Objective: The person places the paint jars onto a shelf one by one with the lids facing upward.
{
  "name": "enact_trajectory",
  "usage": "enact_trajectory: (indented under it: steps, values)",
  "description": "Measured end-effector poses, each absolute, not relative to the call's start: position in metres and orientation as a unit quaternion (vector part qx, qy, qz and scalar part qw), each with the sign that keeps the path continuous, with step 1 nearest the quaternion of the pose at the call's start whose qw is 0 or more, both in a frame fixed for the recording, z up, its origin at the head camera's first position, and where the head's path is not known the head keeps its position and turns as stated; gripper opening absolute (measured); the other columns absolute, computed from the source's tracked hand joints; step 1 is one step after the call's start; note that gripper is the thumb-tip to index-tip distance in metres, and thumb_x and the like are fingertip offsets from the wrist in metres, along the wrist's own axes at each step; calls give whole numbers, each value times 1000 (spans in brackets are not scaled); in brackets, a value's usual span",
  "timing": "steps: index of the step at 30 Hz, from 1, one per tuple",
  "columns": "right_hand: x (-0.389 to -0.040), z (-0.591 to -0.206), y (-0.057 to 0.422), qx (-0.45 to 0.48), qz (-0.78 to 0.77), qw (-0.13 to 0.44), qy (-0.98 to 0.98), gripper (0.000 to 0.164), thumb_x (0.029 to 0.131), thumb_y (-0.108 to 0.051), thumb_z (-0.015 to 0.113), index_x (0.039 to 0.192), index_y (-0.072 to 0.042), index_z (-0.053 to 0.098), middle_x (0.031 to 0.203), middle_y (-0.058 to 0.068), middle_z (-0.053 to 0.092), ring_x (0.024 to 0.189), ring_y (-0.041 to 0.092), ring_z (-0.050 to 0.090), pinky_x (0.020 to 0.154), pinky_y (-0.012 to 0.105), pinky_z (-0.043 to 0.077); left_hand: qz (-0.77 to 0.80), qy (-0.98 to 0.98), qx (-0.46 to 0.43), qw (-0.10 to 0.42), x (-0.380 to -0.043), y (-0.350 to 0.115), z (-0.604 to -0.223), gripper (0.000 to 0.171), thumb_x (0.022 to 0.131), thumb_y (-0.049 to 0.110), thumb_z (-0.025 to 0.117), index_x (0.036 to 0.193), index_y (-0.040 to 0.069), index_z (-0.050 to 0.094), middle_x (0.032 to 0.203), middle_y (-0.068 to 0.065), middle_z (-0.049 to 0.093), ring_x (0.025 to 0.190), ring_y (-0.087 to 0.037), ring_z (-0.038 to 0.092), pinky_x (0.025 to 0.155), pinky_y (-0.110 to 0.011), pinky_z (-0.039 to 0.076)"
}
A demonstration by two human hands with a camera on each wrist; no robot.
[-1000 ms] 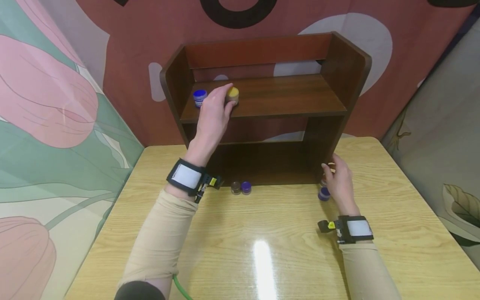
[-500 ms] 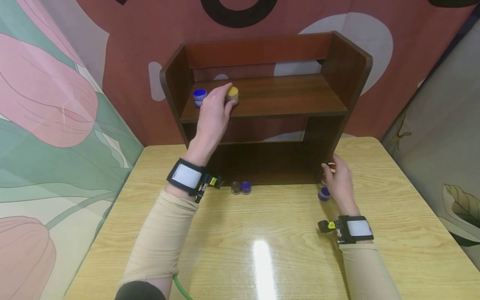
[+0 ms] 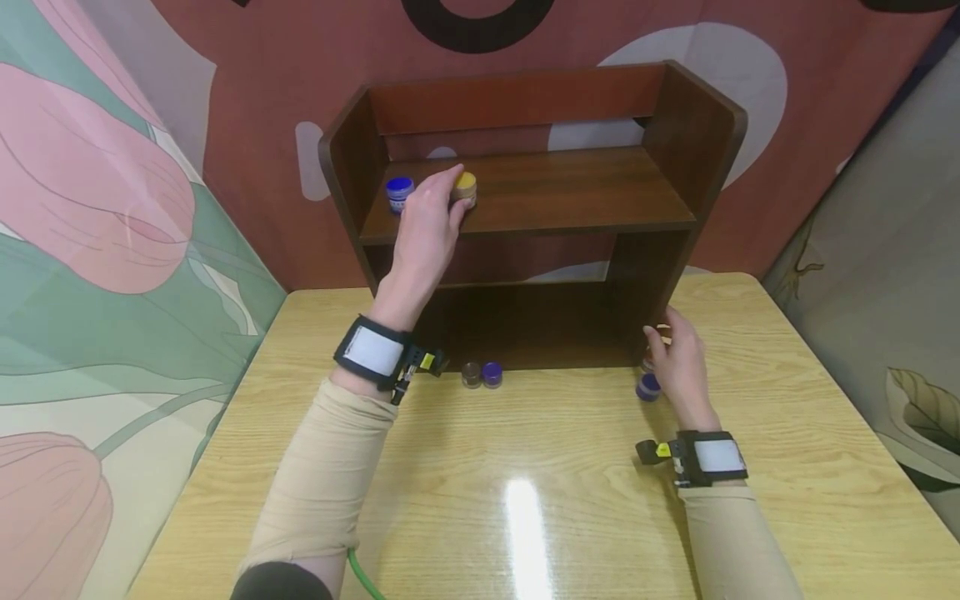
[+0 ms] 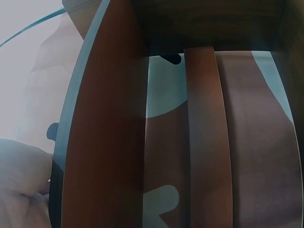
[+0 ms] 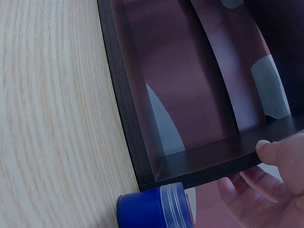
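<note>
In the head view my left hand (image 3: 429, 218) reaches over the front of the upper shelf. Its thumb and forefinger pinch a small yellow-lidded jar (image 3: 467, 192). Left of that hand stands a blue-lidded jar (image 3: 400, 193). The left wrist view shows part of the hand (image 4: 21, 190) beyond the shelf board, with the jar hidden. My right hand (image 3: 678, 362) grips the right side panel of the brown bookshelf (image 5: 209, 178), thumb on its front edge and fingers outside. Below it sits a dark blue jar (image 5: 142, 209); an orange-red jar (image 3: 648, 362) is partly hidden by the hand.
A brown-lidded jar (image 3: 471, 376) and a purple-lidded jar (image 3: 492, 375) stand side by side before the bookshelf's lower front edge. The light wooden table (image 3: 585, 475) spreads out in front. Printed cloth (image 3: 255, 167) hangs behind and at both sides.
</note>
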State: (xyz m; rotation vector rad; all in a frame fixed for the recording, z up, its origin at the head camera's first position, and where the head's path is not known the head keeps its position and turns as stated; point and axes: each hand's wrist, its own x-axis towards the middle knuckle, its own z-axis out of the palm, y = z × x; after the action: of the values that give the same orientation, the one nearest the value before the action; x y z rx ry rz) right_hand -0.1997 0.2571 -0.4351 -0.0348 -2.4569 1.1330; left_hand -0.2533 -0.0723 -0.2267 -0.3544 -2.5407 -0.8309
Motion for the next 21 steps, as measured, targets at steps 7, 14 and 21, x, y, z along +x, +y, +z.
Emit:
enact_trajectory:
  steps: [7, 14, 21]
  values:
    - [-199, -435, 257, -14, 410, 212, -887, 33, 104, -13, 50, 136, -4, 52, 129, 25, 59, 115, 45, 62, 81, 56, 60, -298, -921, -129, 216, -253, -73, -225, 49, 99, 19, 60, 146, 10, 50, 147, -9, 56, 138, -22, 52, 116, -33, 42]
    - [-200, -436, 257, -15, 407, 213, -888, 34, 104, -13, 50, 136, -3, 52, 129, 26, 59, 115, 46, 62, 82, 57, 60, -295, -924, -127, 207, -252, -72, -224, 50, 99, 19, 60, 147, 10, 49, 148, -9, 55, 139, -23, 51, 117, -33, 41]
    - [-201, -436, 257, -16, 407, 213, -888, 34, 104, -12, 50, 136, -4, 52, 130, 26, 59, 116, 46, 62, 83, 57, 59, -291, -928, -125, 196, -252, -72, -222, 50, 100, 19, 58, 148, 10, 48, 149, -9, 54, 140, -23, 50, 118, -33, 41]
